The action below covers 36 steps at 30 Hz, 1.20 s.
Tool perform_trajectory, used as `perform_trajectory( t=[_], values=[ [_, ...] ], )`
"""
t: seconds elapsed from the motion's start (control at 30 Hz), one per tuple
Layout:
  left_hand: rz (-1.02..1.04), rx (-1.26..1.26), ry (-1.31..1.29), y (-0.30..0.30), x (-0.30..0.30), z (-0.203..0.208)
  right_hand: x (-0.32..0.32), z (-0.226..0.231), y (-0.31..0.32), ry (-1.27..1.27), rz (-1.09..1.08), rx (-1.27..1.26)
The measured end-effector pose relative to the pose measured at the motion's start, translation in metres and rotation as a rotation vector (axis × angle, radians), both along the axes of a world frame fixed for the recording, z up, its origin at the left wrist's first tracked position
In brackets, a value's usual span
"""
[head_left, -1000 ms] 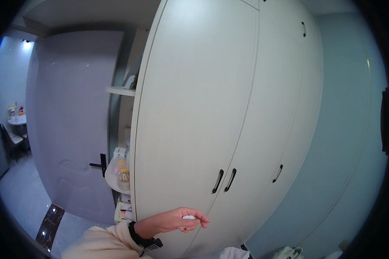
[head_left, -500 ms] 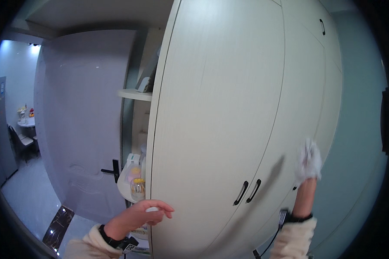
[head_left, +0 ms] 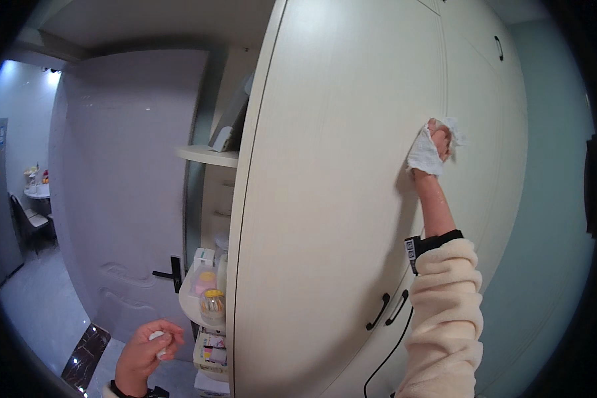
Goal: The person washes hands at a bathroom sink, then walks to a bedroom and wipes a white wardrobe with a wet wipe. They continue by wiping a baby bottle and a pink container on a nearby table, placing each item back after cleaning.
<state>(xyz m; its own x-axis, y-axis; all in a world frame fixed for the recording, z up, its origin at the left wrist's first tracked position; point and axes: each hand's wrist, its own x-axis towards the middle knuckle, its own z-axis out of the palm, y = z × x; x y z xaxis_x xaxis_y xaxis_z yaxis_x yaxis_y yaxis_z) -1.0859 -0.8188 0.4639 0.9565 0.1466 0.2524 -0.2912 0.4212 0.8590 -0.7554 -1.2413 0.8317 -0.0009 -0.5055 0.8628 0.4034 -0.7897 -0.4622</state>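
From the head camera, the right hand (head_left: 438,142) is up high with fingers clenched around a white cloth (head_left: 423,154) pressed flat on the door (head_left: 325,219), while down low the left hand (head_left: 147,348) curls loosely round a small white object (head_left: 156,335) beside the shelves (head_left: 205,156).

Shelf (head_left: 191,306) with jars (head_left: 211,304)

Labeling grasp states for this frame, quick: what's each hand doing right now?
Left hand: closed on a small white object, low beside the open wardrobe door.
Right hand: closed on a white cloth, pressed against that door.
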Motion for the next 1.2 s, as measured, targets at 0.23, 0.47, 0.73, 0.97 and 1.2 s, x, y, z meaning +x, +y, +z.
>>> perform_trajectory(
  t=[0.23,0.47,0.73,0.97,1.2],
  values=[
    [0.298,-0.181,0.097,-0.004,-0.017,-0.029,0.002,0.082,-0.014,0.096,-0.174,-0.227],
    [0.331,-0.243,0.075,-0.024,-0.018,-0.030,-0.007,0.175,0.024,0.076,-0.095,-0.217],
    [0.150,-0.217,0.119,-0.039,0.015,-0.029,-0.037,0.204,0.117,-0.032,-0.202,-0.546],
    [-0.015,-0.091,0.134,-0.062,0.042,-0.014,-0.069,0.169,0.215,-0.307,-0.198,-0.985],
    [-0.068,-0.022,0.158,-0.068,0.054,0.003,-0.086,0.047,0.243,-0.504,-0.025,-1.395]
  ],
)
